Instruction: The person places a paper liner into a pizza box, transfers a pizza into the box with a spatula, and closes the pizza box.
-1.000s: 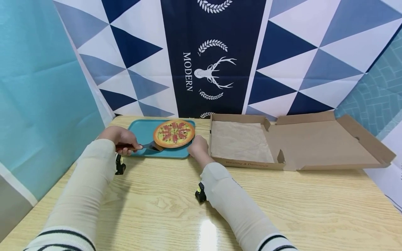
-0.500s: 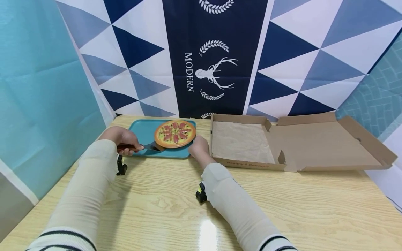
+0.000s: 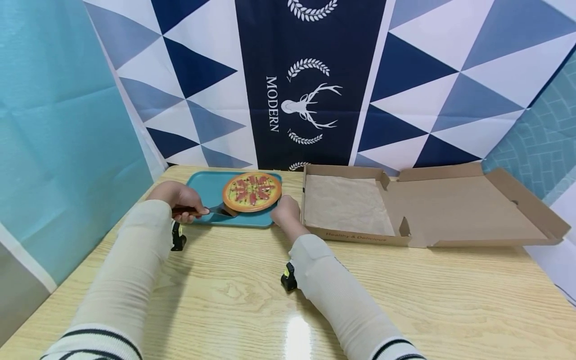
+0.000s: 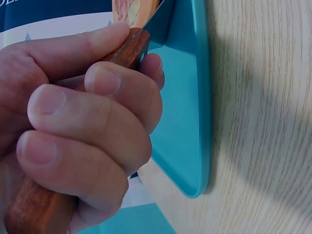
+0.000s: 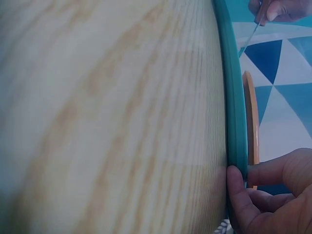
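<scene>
My left hand (image 3: 188,201) grips the wooden handle (image 4: 41,207) of a spatula (image 3: 219,210), fingers curled round it. The flat metal blade reaches right, its front end at the near left edge of the pizza (image 3: 252,192). That pizza has an orange crust, yellow top and red strips, and lies on the right part of a blue tray (image 3: 202,184). With thumb and fingers my right hand (image 3: 285,211) pinches the tray's near right rim, as the right wrist view shows. From the side there, the crust (image 5: 252,122) shows as a thin orange edge above the rim.
Just right of the tray an open cardboard pizza box (image 3: 355,236) holds a sheet of brown paper (image 3: 344,202). Its lid (image 3: 463,210) lies folded out to the right. Behind the wooden table (image 3: 234,290) hangs a patterned cloth (image 3: 310,100).
My left hand and the spatula have edged slightly right, toward the pizza. My right hand stays at the tray's rim. The whole head view has shifted a little.
</scene>
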### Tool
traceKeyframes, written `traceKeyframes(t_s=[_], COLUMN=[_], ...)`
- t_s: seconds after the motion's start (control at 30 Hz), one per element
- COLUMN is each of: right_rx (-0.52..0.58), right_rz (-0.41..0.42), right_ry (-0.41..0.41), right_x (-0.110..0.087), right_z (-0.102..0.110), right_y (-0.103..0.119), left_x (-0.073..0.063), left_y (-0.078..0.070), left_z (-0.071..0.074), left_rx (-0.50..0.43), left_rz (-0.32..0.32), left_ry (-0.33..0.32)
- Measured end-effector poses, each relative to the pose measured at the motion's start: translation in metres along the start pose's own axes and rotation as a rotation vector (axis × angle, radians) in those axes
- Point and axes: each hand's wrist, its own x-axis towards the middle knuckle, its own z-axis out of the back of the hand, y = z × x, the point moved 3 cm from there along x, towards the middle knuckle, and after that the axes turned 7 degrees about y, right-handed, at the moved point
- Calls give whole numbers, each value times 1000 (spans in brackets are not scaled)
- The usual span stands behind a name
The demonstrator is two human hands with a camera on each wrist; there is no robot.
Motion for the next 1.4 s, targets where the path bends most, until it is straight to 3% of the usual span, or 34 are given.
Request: traceKeyframes(t_s=[0.4,0.97,1.13,1.4], right_rx=[-6,-2,14,27], right_rz=[4,21,14,25], right_ry=[-1,11,0,-1], right_x=[-3,-1,-1,-3], right_z=[0,1,3,1], right_y=[1,-2,-3,-4], left_x=[5,16,19,19], left_y=[-4,-28,-29,-22], left_z=[-2,-9,-9,-12], left_rx=[-19,-22,-10,86], left_rz=[-13,-22,-30,-119], left_ry=[-22,-47,-62,-65])
